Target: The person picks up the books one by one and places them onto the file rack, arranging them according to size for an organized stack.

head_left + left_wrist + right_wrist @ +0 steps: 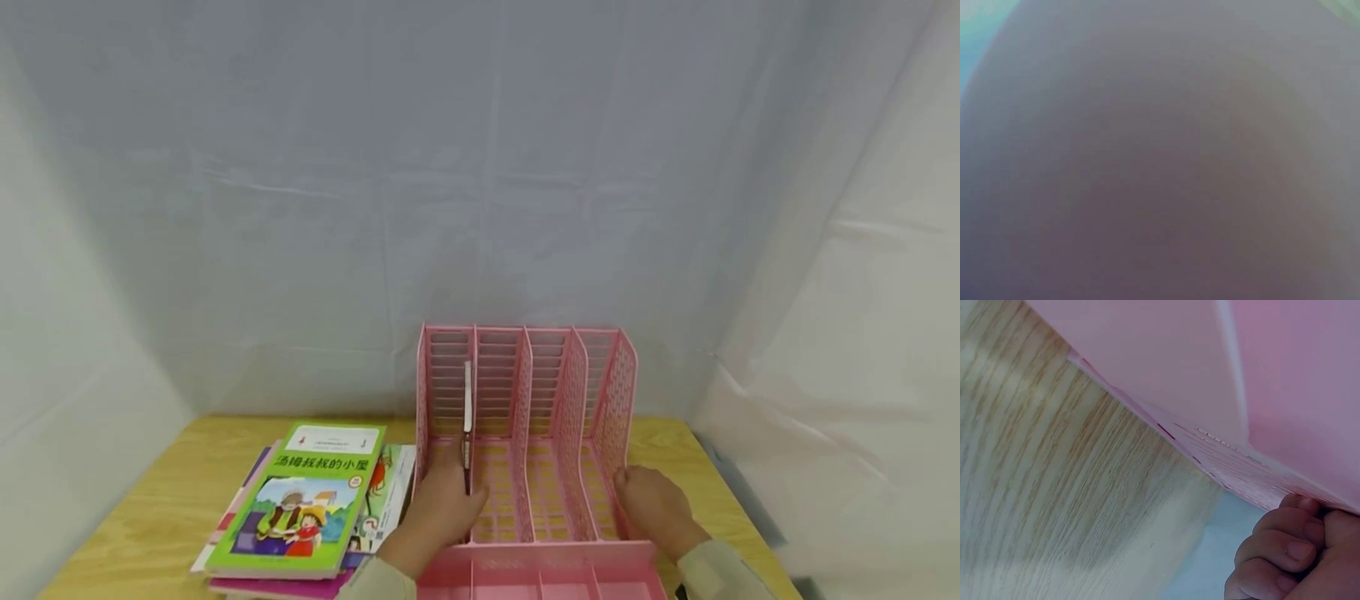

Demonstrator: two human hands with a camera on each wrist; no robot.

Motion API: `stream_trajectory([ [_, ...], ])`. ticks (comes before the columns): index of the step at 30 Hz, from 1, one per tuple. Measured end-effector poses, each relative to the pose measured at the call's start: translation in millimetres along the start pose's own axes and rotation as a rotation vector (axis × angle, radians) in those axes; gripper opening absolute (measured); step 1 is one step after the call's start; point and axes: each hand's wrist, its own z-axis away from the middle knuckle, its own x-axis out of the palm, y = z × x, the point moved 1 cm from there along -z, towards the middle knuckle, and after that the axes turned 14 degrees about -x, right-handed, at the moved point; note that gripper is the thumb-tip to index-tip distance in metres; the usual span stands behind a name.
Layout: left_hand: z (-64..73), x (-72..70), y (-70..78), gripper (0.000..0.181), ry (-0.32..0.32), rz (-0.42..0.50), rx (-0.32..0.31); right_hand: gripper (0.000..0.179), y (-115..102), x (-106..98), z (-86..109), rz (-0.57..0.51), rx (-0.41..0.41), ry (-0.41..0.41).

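A pink file rack (502,492) with upright dividers stands on the table. In its leftmost slot a thin book (468,400) stands on edge, spine toward me, against the divider. My left hand (442,504) grips the lower part of that book between thumb and fingers. At the rack's right side wall, my right hand (654,507) holds the front edge with curled fingers. The right wrist view shows those curled fingers (1272,550) against the pink wall. The left wrist view is only a blur.
Left of the rack lies a stack of books, with a green picture book (300,500) on top. Several shallow pink compartments (562,579) form the rack's front. Behind the wooden table (150,492) hangs a pale sheet (375,208).
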Motion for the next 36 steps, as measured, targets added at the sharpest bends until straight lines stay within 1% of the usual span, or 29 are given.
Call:
stream_trajectory([
  [2,2.0,-6.6,-1.2,0.093,0.03,0.034,0.009,0.03,-2.0,1.9,-1.6,-0.035,0.032,-0.004],
  [3,3.4,-11.1,-1.1,0.094,0.034,0.054,0.011,0.031,-2.8,2.8,-2.0,-0.037,0.03,-0.006],
  [5,6.8,-21.3,-0.2,0.096,0.026,0.078,0.016,0.025,-3.8,4.1,-1.1,-0.005,0.0,-0.017],
  [7,8.4,-30.1,0.7,0.093,0.016,0.077,0.007,0.016,-4.7,2.7,0.6,0.055,-0.048,-0.032],
  [9,7.5,-37.4,1.6,0.086,0.01,0.072,0.002,0.009,-5.2,0.3,2.0,0.107,-0.086,-0.042],
  [11,5.5,-42.4,2.2,0.072,0.042,0.052,0.003,0.009,-5.7,-2.6,1.8,0.12,-0.09,-0.047],
  [13,1.6,-43.4,4.7,0.059,0.1,0.039,0.016,0.014,-4.2,-6.4,0.7,0.096,-0.068,-0.05],
  [14,0.6,-43.2,5.9,0.053,0.131,0.024,0.025,0.017,-3.5,-7.4,0.1,0.079,-0.054,-0.056],
  [15,0.2,-42.2,7.0,0.052,0.163,-0.005,0.037,0.019,-2.9,-8.1,-0.6,0.065,-0.043,-0.061],
  [16,0.6,-41.0,8.4,0.052,0.19,-0.029,0.053,0.021,-2.4,-8.5,-1.0,0.054,-0.032,-0.064],
  [19,3.9,-34.4,12.5,0.063,0.215,-0.116,0.1,0.022,-1.4,-7.8,-0.8,0.033,-0.013,-0.061],
  [21,6.8,-29.2,14.9,0.068,0.198,-0.155,0.125,0.023,-0.8,-6.0,0.2,0.024,-0.01,-0.042],
  [23,9.5,-25.0,16.3,0.067,0.181,-0.167,0.131,0.024,-0.6,-4.0,1.4,0.02,-0.016,-0.017],
  [24,10.4,-23.8,16.7,0.066,0.173,-0.164,0.128,0.025,-0.6,-3.3,1.8,0.014,-0.015,-0.002],
  [26,10.9,-23.1,17.4,0.066,0.158,-0.155,0.123,0.024,-0.8,-2.5,2.7,0.033,-0.038,0.007],
  [28,10.6,-24.6,16.7,0.067,0.161,-0.143,0.127,0.025,-1.0,-2.2,3.0,0.036,-0.04,0.019],
  [32,7.9,-26.1,12.8,0.07,0.132,-0.116,0.095,0.025,-0.9,-3.4,3.5,0.035,-0.029,0.016],
  [35,7.3,-25.9,10.3,0.074,0.096,-0.091,0.047,0.025,-1.0,-4.5,3.9,0.037,-0.025,0.009],
  [36,7.7,-26.7,9.9,0.075,0.087,-0.084,0.034,0.023,-1.4,-4.8,4.0,0.051,-0.037,0.004],
])
